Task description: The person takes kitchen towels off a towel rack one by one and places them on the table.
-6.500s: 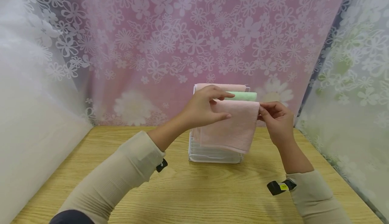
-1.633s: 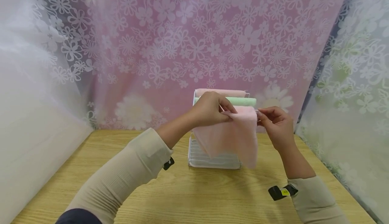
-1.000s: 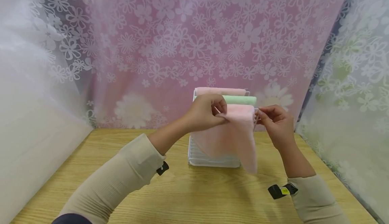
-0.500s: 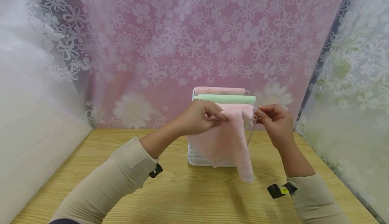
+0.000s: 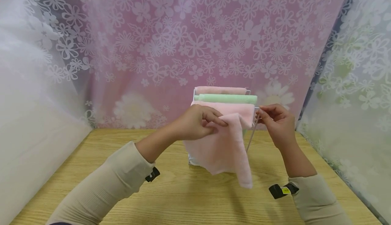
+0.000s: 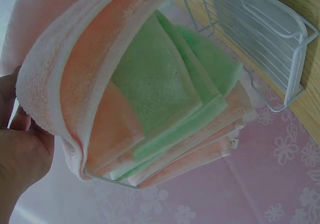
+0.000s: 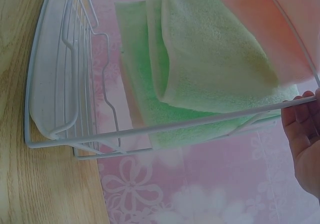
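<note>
While my left hand [image 5: 197, 121] pinches a fold of the front pink towel [image 5: 220, 150], which hangs over the nearest bar of the white wire rack [image 7: 75, 83], my right hand [image 5: 279, 123] pinches that bar's right end. Behind, a green towel [image 5: 229, 98] and a rear pink towel [image 5: 220, 90] drape the rack on the tabletop [image 5: 171, 194].

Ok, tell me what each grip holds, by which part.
The left grip pinches the front pink towel by its hanging flap; the right grip holds the white rack by its top front corner.
</note>
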Demonstrator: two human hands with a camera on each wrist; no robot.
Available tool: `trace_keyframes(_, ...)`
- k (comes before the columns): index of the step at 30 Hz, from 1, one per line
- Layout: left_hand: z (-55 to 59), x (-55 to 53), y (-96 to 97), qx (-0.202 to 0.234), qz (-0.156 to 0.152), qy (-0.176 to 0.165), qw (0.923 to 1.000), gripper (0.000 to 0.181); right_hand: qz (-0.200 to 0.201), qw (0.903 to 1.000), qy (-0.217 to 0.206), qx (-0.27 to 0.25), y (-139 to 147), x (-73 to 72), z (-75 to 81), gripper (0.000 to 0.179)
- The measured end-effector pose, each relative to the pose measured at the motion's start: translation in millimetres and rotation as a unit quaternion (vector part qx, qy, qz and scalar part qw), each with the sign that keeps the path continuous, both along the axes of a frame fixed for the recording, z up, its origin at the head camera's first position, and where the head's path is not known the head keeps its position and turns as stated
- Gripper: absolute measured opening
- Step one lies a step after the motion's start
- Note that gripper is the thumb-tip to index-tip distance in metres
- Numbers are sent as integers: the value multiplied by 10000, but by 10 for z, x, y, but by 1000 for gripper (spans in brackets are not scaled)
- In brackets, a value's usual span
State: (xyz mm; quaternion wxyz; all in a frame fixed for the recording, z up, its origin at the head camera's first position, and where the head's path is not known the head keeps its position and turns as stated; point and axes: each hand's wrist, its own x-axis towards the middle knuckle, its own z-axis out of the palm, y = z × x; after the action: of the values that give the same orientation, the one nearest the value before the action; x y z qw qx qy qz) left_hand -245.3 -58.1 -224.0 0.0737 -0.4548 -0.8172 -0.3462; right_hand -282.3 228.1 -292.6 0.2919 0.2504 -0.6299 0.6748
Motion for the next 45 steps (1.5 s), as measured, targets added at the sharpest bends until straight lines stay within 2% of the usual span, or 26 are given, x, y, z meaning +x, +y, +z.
trace_keyframes(14,-96,27,-49,45,-342,-7,9994,23,71,10000,36,-53,-6,-1,21,14)
trace_keyframes(25,-165,56,-89,-52,-203,63,9998,23,54,10000,59,-23,9,-15,-4,14)
trace_keyframes(34,-187,58,-111,-60,-286,13,9996,24,249,9994,239,42,22,-17,-22,11)
trace_keyframes(39,-204,52,-121,19,-329,56,9994,24,145,9997,136,-113,3,-17,-20,12)
trace_keyframes(45,-217,29,-161,80,-194,58,9998,25,8,9999,73,-139,-7,-15,-17,13)
